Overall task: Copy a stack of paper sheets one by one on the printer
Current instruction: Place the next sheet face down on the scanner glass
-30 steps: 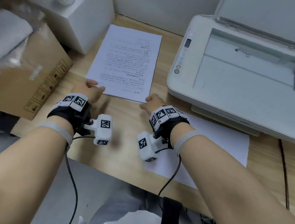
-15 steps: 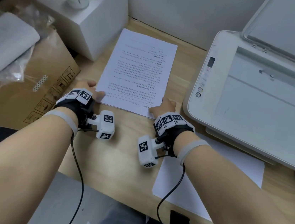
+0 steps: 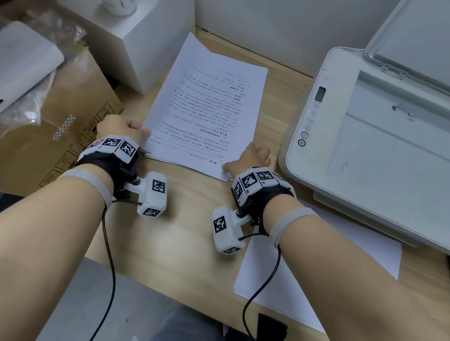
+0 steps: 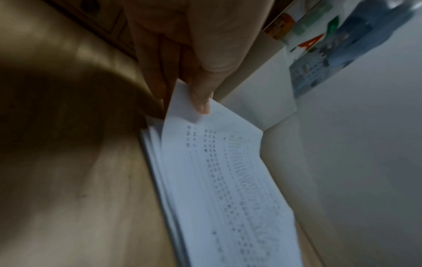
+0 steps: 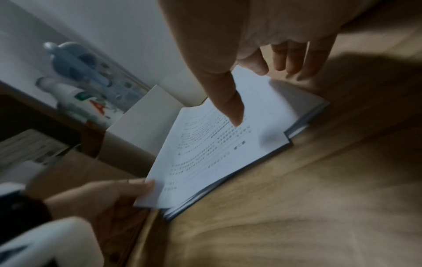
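1. Nearest the camera, a blank white sheet (image 3: 319, 267) lies on the wooden desk (image 3: 181, 236) under the right forearm, partly tucked beneath the printer's front edge, apparently an output copy.

2. At the stack's near edge, the left hand (image 3: 118, 129) pinches the top sheet (image 4: 205, 144) between thumb and fingers at its near left corner and lifts it clear of the pages below, seemingly to separate a single page for copying.

3. The right hand (image 3: 254, 157) meets the stack's near right corner: its thumb (image 5: 226, 97) lies straight on the printed page while the other fingers (image 5: 294, 57), loosely spread, curl past the stack's right edge, likely steadying the pile; whether they grip anything is not clear.

4. The stack of paper sheets (image 3: 205, 111) lies printed side up on the desk, between a white box (image 3: 150, 33) on the left and the printer (image 3: 391, 148) on the right.

5. Farthest off, the printer's lid (image 3: 446, 41) stands raised, leaving the scanner glass (image 3: 407, 153) bare and ready for a page.
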Motion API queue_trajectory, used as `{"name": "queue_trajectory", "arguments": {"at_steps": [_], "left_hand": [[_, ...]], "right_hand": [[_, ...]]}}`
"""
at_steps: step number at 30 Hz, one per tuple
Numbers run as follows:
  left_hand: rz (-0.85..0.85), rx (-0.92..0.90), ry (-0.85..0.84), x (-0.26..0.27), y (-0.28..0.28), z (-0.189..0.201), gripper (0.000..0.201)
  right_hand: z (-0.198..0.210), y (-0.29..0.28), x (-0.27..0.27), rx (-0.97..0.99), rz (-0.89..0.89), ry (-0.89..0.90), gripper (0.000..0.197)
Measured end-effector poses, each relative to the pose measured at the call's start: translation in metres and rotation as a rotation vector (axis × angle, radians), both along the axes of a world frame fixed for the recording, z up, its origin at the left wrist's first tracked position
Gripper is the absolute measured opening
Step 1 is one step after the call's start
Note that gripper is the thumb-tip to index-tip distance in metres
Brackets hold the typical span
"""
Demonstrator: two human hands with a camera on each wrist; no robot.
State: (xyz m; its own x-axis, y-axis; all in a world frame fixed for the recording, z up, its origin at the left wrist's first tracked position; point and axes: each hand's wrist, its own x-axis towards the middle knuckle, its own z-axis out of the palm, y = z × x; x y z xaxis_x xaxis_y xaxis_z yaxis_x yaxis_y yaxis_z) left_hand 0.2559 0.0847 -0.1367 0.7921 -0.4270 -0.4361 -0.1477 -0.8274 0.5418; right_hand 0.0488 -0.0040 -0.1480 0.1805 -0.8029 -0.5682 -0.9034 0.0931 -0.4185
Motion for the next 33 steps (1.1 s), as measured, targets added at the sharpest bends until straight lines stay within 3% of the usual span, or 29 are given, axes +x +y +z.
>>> {"name": "queue_trajectory", "arguments": {"at_steps": [3,8,11,15,19,23,25,27,29,31,33], "left_hand": [[-0.002,-0.059,-0.023,-0.008,-0.003,0.020,0.034],[0.066,-0.312,0.261,-0.031,-0.010,0.064,0.017],[0.078,-0.472,0.372,-0.057,-0.015,0.091,0.015],[0.021,-0.589,0.447,-0.088,-0.022,0.123,0.015],[-0.090,-0.735,0.531,-0.119,-0.032,0.147,0.015],[0.004,-0.919,0.530,-0.135,-0.049,0.151,0.008],[0.052,-0.955,0.407,-0.140,-0.059,0.144,0.037],[0.038,-0.940,0.326,-0.151,-0.068,0.144,0.067],[-0.005,-0.946,0.360,-0.162,-0.079,0.146,0.083],[-0.095,-0.932,0.406,-0.172,-0.092,0.146,0.087],[-0.214,-0.826,0.370,-0.185,-0.103,0.145,0.072]], "right_hand": [[0.012,0.007,0.007,-0.021,0.139,-0.096,0.088],[0.039,0.017,0.014,-0.088,0.369,-0.234,0.101],[0.052,0.017,0.009,-0.156,0.371,-0.303,0.090],[0.071,0.011,-0.010,-0.243,0.246,-0.436,0.049],[0.111,-0.003,-0.045,-0.386,0.139,-0.499,0.024],[0.151,-0.024,-0.098,-0.425,-0.109,-0.750,0.012],[0.170,-0.032,-0.131,-0.414,-0.211,-0.884,0.006],[0.185,-0.040,-0.165,-0.433,-0.263,-0.959,0.018],[0.195,-0.048,-0.195,-0.450,-0.329,-1.012,0.022],[0.198,-0.056,-0.224,-0.476,-0.385,-1.050,0.020],[0.200,-0.061,-0.250,-0.497,-0.444,-1.058,0.020]]}}
